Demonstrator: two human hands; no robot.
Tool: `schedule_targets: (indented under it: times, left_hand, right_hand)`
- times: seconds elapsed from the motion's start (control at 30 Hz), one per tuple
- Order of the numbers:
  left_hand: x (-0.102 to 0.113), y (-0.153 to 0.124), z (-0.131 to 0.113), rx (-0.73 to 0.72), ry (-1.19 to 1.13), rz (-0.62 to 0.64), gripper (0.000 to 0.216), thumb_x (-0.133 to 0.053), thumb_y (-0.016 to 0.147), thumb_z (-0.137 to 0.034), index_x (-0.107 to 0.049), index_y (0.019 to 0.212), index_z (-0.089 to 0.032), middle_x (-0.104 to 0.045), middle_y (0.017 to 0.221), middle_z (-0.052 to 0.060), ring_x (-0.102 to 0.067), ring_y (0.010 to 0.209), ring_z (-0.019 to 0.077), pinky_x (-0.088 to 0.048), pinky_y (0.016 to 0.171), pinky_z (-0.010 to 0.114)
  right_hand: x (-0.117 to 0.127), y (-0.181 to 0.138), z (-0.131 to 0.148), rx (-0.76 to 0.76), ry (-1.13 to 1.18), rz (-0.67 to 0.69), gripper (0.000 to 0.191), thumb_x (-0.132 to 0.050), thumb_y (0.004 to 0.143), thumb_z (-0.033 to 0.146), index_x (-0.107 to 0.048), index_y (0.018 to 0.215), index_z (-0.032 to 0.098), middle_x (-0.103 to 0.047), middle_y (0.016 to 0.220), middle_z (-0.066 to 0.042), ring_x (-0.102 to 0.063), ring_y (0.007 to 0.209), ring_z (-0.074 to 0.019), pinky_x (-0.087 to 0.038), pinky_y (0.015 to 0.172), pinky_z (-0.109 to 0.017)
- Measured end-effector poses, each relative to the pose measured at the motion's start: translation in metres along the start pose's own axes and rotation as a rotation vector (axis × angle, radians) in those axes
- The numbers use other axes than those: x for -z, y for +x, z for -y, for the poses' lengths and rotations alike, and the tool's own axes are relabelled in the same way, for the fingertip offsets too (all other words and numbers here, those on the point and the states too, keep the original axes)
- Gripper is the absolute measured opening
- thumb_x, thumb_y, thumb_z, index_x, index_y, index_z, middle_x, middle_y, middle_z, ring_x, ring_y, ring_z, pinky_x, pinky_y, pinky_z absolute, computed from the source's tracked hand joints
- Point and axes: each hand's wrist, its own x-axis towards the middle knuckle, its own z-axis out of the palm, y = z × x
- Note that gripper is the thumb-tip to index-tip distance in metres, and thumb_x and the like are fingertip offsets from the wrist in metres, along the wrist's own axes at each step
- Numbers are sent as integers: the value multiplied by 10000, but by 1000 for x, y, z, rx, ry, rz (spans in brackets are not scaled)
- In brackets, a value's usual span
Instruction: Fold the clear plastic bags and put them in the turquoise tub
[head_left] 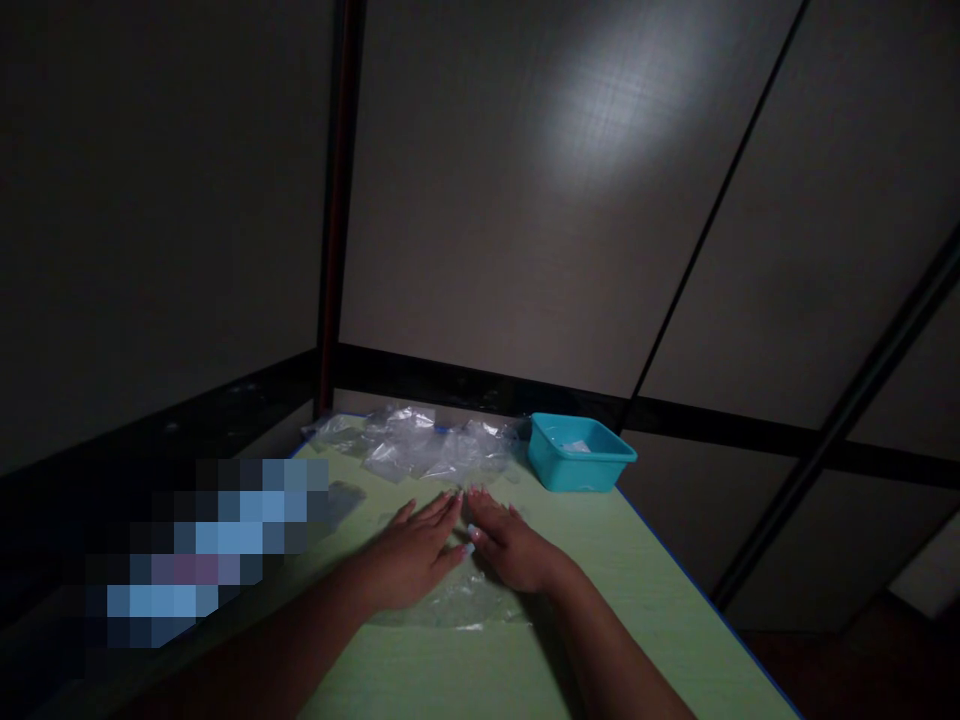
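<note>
My left hand (415, 553) and my right hand (510, 547) lie flat side by side on a clear plastic sheet (469, 605) spread on the green table (637, 600). All fingers are stretched out and pressed down on the plastic, fingertips pointing away from me and nearly touching each other. Neither hand grips anything.
A heap of crumpled clear plastic bags (409, 445) lies at the table's far end. A turquoise plastic tub (577, 455) stands to its right near the far right corner. Grey wall panels and dark frame bars rise behind. A blurred patch (202, 550) covers the left side.
</note>
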Motion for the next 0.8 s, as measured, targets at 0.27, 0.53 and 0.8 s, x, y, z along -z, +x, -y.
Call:
schedule_targets:
  times: [0.27,0.53,0.8]
  left_hand:
    - [5,0,-3,17,23,-58,597,-157,866,-556,-141,1371,-238,-158,1429,43,-108,1312,184,-56,1045,437]
    - [7,-2,-4,-69,-21,11,590,-272,851,-551,-133,1363,-294,-146,1432,9,-124,1309,200,-77,1038,468]
    - [17,-7,-11,-194,-73,132,576,-478,777,-532,-265,1297,-408,-108,1437,18,-119,1304,261,-102,1001,533]
  right_hand:
    - [1,0,10,-21,-102,64,542,-284,883,383,-83,1373,266,-82,1437,-44,-40,1312,-197,-10,1016,-510]
    - [9,3,-6,-46,-83,-149,426,-318,876,314,-345,1297,257,-363,1348,-63,-262,1254,-216,-142,1003,-470]
    - [26,6,-35,-505,-287,-420,202,-478,786,319,-585,875,171,-605,908,-95,-544,833,-191,-375,637,-249]
